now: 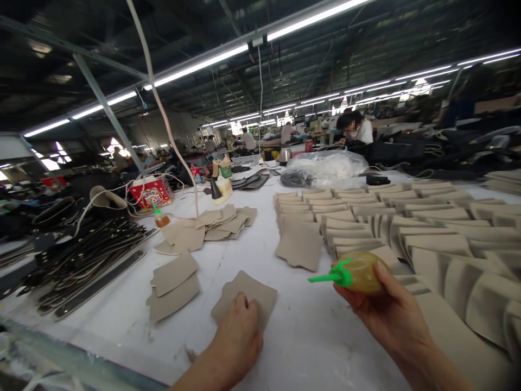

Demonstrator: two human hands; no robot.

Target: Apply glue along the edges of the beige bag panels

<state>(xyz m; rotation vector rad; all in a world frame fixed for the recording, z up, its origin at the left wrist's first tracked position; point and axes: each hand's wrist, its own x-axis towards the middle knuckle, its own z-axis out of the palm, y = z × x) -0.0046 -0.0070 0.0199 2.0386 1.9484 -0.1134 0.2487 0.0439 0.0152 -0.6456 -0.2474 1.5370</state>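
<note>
1. The right hand (pixel 386 315) is clamped around a squeeze bottle (pixel 362 271) in the lower right of the frame, its amber body between thumb and fingers.
2. The left hand (pixel 240 331), bottom centre, rests curled on a beige piece (pixel 246 283) lying flat on the tabletop (pixel 293 342) — whether its fingers pinch an edge, I cannot tell. The two hands are well apart.
3. The bottle's long axis runs nearly level across the frame, its green nozzle (pixel 321 279) aimed left, towards the beige piece. Bare tabletop shows between them; the left hand is the nearer one to that piece — touching it.
4. Two overlapping pieces (pixel 173 288) lie left of it, and a loose piece (pixel 299 244) sits above the nozzle in the frame.
5. Rows of beige pieces (pixel 431 244) fill the right side.
</note>
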